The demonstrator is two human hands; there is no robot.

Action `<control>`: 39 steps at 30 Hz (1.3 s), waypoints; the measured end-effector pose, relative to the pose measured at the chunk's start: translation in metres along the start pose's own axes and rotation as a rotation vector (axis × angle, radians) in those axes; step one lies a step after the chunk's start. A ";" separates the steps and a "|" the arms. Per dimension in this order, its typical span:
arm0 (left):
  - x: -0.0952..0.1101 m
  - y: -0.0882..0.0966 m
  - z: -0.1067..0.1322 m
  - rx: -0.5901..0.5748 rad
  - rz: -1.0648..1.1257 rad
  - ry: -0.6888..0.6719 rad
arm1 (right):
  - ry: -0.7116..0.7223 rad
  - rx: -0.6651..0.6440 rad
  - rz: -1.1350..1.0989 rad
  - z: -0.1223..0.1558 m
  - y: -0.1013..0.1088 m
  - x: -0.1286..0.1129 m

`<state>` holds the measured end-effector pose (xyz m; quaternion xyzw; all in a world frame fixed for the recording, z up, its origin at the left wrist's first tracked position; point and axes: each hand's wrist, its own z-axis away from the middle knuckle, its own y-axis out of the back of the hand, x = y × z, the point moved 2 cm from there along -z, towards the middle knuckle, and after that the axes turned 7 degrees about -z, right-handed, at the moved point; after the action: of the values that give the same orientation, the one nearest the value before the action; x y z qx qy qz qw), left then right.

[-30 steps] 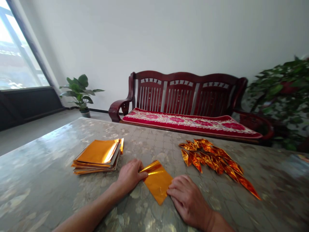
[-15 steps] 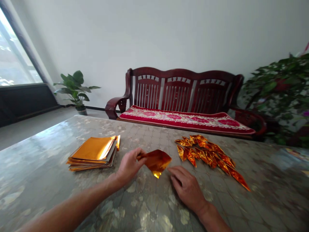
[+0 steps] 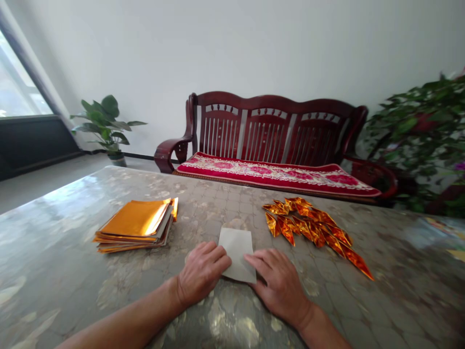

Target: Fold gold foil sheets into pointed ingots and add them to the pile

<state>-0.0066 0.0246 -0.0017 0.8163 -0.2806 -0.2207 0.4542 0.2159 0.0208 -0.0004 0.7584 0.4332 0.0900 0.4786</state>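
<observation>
While our left hand (image 3: 202,269) holds the pale sheet (image 3: 236,243) at nine o'clock, our right hand (image 3: 280,277) grasps it at four o'clock.

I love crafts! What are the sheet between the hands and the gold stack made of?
Sheet: probably paper, matte, thin and pale grey. Gold stack: likely foil-faced paper; its top gleams like metal, with duller grey showing at one side.
</observation>
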 end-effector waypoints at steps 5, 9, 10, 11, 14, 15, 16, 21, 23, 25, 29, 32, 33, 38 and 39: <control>-0.004 -0.003 -0.002 -0.137 0.087 0.005 | 0.068 -0.075 -0.051 -0.002 -0.002 -0.001; -0.006 0.000 -0.002 -0.226 0.192 -0.029 | 0.027 -0.128 -0.052 -0.003 0.002 0.000; -0.006 0.002 -0.002 -0.238 0.223 -0.028 | 0.019 -0.150 -0.056 -0.003 0.003 -0.001; -0.007 0.003 -0.002 -0.244 0.253 -0.020 | 0.009 -0.169 -0.062 -0.004 0.004 -0.001; -0.007 0.008 0.000 -0.251 0.338 0.020 | -0.027 -0.191 -0.097 -0.005 0.006 -0.003; -0.007 0.008 0.000 -0.253 0.367 0.039 | -0.045 -0.189 -0.110 -0.006 0.006 -0.002; -0.007 0.008 0.000 -0.254 0.394 0.070 | -0.066 -0.186 -0.121 -0.006 0.005 -0.001; -0.010 0.001 0.000 -0.285 0.435 0.331 | -0.189 -0.152 -0.149 -0.007 -0.001 0.006; -0.011 -0.001 -0.001 -0.310 0.420 0.396 | -0.235 -0.147 -0.155 -0.006 -0.003 0.008; -0.011 -0.001 -0.002 -0.327 0.399 0.441 | -0.278 -0.149 -0.163 -0.007 -0.004 0.009; -0.012 0.002 -0.002 -0.345 0.361 0.484 | -0.335 -0.147 -0.158 -0.009 -0.006 0.009; -0.012 0.003 -0.003 -0.356 0.346 0.499 | -0.355 -0.152 -0.134 -0.010 -0.007 0.008; -0.013 0.003 -0.003 -0.357 0.339 0.502 | -0.360 -0.156 -0.125 -0.010 -0.007 0.007; -0.015 0.001 -0.003 -0.353 0.301 0.506 | -0.361 -0.163 -0.069 -0.013 -0.007 0.004; -0.015 0.001 -0.003 -0.357 0.297 0.505 | -0.361 -0.163 -0.061 -0.013 -0.007 0.004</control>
<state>-0.0162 0.0355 0.0022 0.7029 -0.2320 0.0115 0.6722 0.2071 0.0332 -0.0001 0.7076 0.3542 -0.0273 0.6108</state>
